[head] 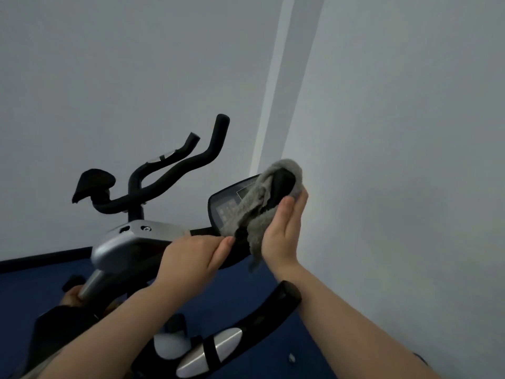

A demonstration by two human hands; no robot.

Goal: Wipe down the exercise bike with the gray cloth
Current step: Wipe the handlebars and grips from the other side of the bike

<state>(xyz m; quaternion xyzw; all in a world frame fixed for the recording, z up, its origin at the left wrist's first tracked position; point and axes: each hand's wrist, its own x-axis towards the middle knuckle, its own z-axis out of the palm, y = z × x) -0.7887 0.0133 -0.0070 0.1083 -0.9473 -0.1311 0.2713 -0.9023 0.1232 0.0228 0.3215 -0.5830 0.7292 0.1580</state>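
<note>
The exercise bike (131,242) is black and silver and fills the lower left and middle of the view. Its black console (222,206) tilts up beside the wall. The gray cloth (254,212) is draped over the console's right end and hangs down its face. My right hand (284,233) presses the cloth against the console from the right, fingers flat and pointing up. My left hand (194,255) grips the black bar just below the console, thumb near the cloth's lower edge. Black handlebars (175,170) rise behind, and a nearer black handle (262,313) crosses under my right forearm.
A pale wall (396,160) stands close on the right, almost touching the console and my right hand. Another wall lies behind the bike, with a dark baseboard (41,255). The floor (240,291) is blue. A small scrap (291,357) lies on it.
</note>
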